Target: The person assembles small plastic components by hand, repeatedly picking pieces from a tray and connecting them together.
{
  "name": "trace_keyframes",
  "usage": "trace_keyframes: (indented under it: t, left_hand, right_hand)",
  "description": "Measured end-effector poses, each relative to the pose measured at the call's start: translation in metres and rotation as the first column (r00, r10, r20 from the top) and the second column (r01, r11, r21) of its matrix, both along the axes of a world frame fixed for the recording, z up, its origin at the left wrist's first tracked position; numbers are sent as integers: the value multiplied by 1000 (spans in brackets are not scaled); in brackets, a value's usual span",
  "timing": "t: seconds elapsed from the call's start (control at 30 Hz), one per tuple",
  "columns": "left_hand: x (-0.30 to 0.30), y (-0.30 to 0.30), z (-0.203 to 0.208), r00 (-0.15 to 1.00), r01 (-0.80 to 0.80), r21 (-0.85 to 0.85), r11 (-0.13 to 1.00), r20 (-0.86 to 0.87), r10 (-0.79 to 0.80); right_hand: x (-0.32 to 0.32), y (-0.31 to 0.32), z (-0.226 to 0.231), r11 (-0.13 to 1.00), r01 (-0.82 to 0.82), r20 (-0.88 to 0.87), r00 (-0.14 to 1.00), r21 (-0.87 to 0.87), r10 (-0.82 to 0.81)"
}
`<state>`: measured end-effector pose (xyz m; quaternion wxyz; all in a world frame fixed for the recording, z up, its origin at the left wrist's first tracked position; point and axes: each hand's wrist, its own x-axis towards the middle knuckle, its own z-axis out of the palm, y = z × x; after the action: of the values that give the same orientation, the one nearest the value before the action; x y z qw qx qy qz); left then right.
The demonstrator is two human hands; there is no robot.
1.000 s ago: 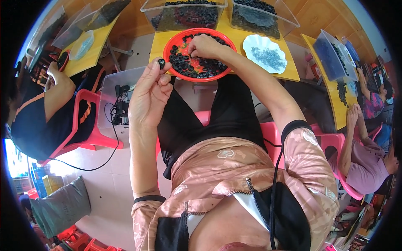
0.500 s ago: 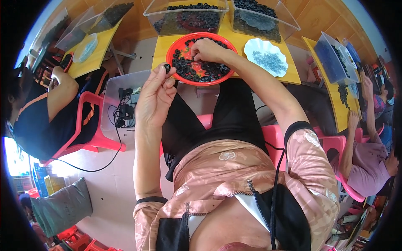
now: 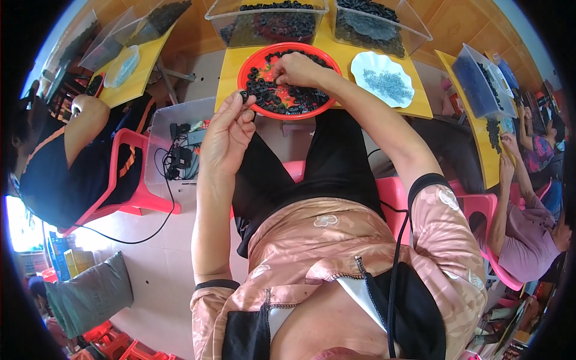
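Note:
My left hand (image 3: 231,125) is raised at the near left rim of a round red tray (image 3: 242,80). Thumb and fingertips pinch a small black ring-shaped piece (image 3: 243,96). Over the tray, my right hand (image 3: 297,69) reaches in from the right, its fingers bent down among many loose black pieces (image 3: 277,103). Its fingertips are drawn together, and whatever they may hold is hidden. To the right of the tray, a white scalloped dish (image 3: 361,65) holds a heap of small clear or silvery bits (image 3: 387,86).
Two clear bins of black pieces, left (image 3: 264,30) and right (image 3: 369,30), stand behind the tray on the yellow table (image 3: 423,108). A clear box (image 3: 157,129) with cables sits at left. Co-workers sit at yellow tables on both sides. A black cable (image 3: 397,258) hangs over my shirt.
My left hand keeps its pinch, and the black piece has turned slightly. My right hand has barely shifted within the tray. At far right, a co-worker's raised hand has come down to the table.

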<state>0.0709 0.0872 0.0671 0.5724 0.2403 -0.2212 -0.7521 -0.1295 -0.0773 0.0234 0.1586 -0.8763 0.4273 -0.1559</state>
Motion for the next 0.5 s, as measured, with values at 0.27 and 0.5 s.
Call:
trace_keyframes:
  t: [0.27,0.5]
  left_hand:
    - [-2,0,5,1000,-8,13,1000,-1,8]
    - [-3,-3,-7,997,-10,-15,1000,76,11]
  right_hand:
    - [-4,1,-6,993,24,-40,999,-117,-28]
    - [-5,55,51,951,-7,278,956,-309,97]
